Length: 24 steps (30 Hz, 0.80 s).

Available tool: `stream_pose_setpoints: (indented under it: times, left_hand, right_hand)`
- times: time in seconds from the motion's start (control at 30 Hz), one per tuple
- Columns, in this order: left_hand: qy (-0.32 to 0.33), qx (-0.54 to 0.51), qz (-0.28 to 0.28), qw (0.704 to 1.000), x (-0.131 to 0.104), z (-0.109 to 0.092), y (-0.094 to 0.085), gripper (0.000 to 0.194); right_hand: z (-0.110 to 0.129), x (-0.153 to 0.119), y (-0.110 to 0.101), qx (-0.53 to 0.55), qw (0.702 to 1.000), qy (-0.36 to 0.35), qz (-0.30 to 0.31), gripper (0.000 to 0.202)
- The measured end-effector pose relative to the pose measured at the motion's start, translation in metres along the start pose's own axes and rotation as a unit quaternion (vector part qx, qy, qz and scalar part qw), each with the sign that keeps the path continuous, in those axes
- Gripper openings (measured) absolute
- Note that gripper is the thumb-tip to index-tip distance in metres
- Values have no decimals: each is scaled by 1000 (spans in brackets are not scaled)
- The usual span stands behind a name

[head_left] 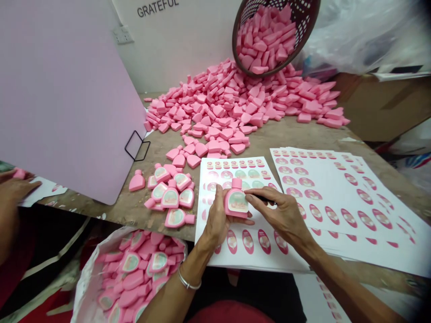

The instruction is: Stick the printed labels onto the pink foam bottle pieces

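A small pink bottle (236, 197) with a pale green label on its front is upright in my left hand (217, 220), whose fingers wrap its left side and back. My right hand (281, 211) pinches a thin dark tool (266, 199), and a fingertip touches the label's right edge. Both hands are above a stack of sticker sheets (235, 264) printed with pink ovals and green labels. To the left lies a group of labelled pink bottles (170, 197), and one plain bottle (137, 181) stands apart from them.
Plain pink bottles (222, 107) are heaped at the back below a tilted brown basket (235, 49). More sticker sheets (323, 179) spread at right. A white sack (84, 278) of bottles sits below the table edge. A pink board (67, 98) stands left, beside another person's hand (15, 188).
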<state>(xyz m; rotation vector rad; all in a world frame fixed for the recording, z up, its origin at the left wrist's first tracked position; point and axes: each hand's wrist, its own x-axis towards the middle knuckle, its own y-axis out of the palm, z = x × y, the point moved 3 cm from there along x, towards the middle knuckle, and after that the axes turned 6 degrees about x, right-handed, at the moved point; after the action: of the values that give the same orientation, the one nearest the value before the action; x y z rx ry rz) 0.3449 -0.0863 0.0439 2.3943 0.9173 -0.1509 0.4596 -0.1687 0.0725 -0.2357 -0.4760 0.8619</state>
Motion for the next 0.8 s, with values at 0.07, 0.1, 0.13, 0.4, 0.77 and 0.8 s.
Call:
stream_pose_setpoints:
  times: [0.07,0.1,0.13,0.4,0.77,0.8]
  left_hand:
    - [6,-1,1,1000,0,-1,1,65]
    - [8,-2,1,1000,0,-1,1,64]
    - [9,-3,2,1000,0,-2,2,64]
    - [7,-3,3,1000,-1,-2,4,62]
    - [3,43,-40,998,-4,-2,4,69]
    - [2,50,-54,997,-6,-4,4,71]
  right_hand:
    - [0,-1,0,0,1000,0,-3,17]
    - [0,-1,1,1,1000,1,-4,17]
    - [-1,-2,1,1,1000,3,-4,17]
    - [-2,-1,0,1,1000,3,-10,16]
    - [6,-4,-1,-2,999,-20,-26,14]
    - [8,-4,-1,2,999,-19,-26,14]
